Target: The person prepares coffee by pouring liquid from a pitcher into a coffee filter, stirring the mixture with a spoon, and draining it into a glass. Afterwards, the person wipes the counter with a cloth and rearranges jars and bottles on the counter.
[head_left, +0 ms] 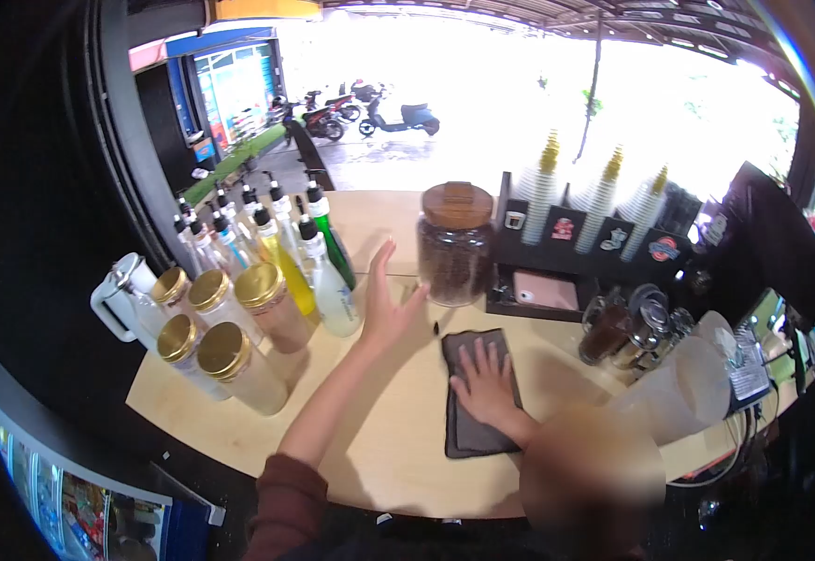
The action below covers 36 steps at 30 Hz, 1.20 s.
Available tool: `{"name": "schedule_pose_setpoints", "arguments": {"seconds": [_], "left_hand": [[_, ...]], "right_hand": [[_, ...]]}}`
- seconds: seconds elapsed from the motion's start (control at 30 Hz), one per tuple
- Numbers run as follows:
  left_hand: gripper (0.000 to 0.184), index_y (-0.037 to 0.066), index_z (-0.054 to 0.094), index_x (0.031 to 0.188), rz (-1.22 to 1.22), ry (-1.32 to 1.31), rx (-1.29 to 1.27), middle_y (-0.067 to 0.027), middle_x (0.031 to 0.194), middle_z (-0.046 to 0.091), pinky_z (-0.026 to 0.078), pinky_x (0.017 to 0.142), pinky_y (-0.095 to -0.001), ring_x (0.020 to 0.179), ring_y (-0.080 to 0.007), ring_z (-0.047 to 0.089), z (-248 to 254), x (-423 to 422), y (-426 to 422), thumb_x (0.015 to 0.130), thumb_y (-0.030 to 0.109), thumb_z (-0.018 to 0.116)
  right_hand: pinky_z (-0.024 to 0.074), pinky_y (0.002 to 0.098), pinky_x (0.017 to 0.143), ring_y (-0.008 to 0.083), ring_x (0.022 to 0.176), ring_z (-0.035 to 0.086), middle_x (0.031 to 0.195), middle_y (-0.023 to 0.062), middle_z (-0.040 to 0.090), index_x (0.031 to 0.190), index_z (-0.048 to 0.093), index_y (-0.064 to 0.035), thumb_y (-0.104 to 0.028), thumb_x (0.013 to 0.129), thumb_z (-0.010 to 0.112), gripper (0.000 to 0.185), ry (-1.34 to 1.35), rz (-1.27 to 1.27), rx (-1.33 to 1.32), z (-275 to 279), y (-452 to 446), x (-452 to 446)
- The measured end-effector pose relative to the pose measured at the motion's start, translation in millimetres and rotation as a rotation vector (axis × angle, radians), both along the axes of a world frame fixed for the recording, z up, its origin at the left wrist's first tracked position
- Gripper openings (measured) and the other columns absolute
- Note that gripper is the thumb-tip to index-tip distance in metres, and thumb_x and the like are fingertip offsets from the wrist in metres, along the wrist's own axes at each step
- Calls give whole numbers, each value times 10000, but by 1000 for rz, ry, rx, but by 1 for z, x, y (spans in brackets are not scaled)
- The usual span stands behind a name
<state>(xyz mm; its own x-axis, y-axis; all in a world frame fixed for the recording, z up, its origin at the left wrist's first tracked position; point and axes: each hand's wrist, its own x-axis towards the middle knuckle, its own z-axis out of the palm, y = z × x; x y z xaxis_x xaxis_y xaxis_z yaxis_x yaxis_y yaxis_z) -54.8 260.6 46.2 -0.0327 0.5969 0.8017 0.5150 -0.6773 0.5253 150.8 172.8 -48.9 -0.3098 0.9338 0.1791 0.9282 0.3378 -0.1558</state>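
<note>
My right hand (486, 385) lies flat with spread fingers on a folded dark grey cloth (476, 438) on the light wooden counter (389, 458). My left hand (393, 309) is raised over the counter, its fingers extended and thumb apart, holding nothing. Its thumb comes close to a glass jar (454, 257) with a wooden lid, filled with dark contents; whether they touch I cannot tell. To the left of that hand stands a clear pump bottle (335, 294) of pale liquid. A small black object (436, 329) lies between the jar and the cloth.
Several pump bottles (281, 257) and gold-lidded canisters (244, 366) crowd the left side. A black organizer (557, 238) holds stacked cups and a pink phone (546, 291). Glass jars (646, 327), a translucent pitcher (679, 383) and cables line the right.
</note>
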Motion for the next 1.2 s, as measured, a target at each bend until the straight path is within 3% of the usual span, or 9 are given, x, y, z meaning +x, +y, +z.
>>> {"name": "schedule_pose_setpoints", "arguments": {"seconds": [0.17,0.3,0.43,0.5,0.6,0.87,0.97,1.1,1.2], "left_hand": [[666,-23,315,1339,248,-14,121,-203,1375,356,275,1077,-418,1303,-320,337,-18,-74,-49,809,149,681],[682,-33,291,1351,287,-118,-41,-212,1378,333,253,1087,-421,1299,-333,331,-28,-97,-37,815,153,669],[795,-44,240,1386,300,-113,-181,-247,1372,347,281,1076,-422,1284,-354,358,-34,-103,-16,795,211,706],[814,-53,241,1379,236,-117,-427,-266,1317,415,344,1035,-421,1225,-370,435,-32,-104,-7,787,233,720],[816,-55,259,1365,284,4,-300,-258,1225,492,410,960,-410,1137,-362,516,-44,-113,0,788,271,735],[798,-61,266,1335,285,-43,-332,-279,1223,476,407,944,-444,1129,-403,501,-46,-115,-20,771,237,745],[784,-55,281,1332,269,-45,-318,-270,1224,478,408,941,-440,1126,-402,500,-41,-116,-31,773,239,744],[728,-51,345,1297,341,-24,-321,-250,1194,510,422,923,-432,1099,-374,527,-47,-111,-43,767,242,750],[667,-43,410,1246,280,-150,-404,-229,1107,571,450,886,-424,1028,-344,578,-37,-105,-56,758,249,759]], "right_hand": [[187,601,1083,420,1341,273,1455,228,301,1369,399,-62,-364,924,436,538,147,411,117,-3,48,-98],[178,548,1108,399,1356,273,1467,241,295,1371,384,34,-324,913,425,582,175,15,97,-8,154,-160],[125,546,1124,412,1382,214,1488,234,258,1410,326,26,-337,916,408,619,123,-92,43,-3,193,-182],[99,543,1131,381,1406,173,1523,169,216,1454,296,-84,-372,930,357,602,65,-64,-8,2,205,-181],[87,546,1132,367,1414,156,1531,138,212,1465,292,-168,-392,934,348,580,43,-1,-38,5,206,-179],[168,556,1114,372,1377,258,1501,132,283,1387,422,-201,-365,946,437,471,13,813,-12,15,115,-105],[172,549,1113,372,1367,278,1487,135,310,1363,455,-194,-350,925,487,466,69,878,-98,25,100,-80],[184,543,1107,396,1356,281,1474,190,310,1388,422,-153,-389,923,466,523,121,282,132,-5,132,-115],[161,587,1094,408,1361,263,1486,186,288,1415,373,-141,-454,935,387,573,30,214,140,-5,117,-143]]}}
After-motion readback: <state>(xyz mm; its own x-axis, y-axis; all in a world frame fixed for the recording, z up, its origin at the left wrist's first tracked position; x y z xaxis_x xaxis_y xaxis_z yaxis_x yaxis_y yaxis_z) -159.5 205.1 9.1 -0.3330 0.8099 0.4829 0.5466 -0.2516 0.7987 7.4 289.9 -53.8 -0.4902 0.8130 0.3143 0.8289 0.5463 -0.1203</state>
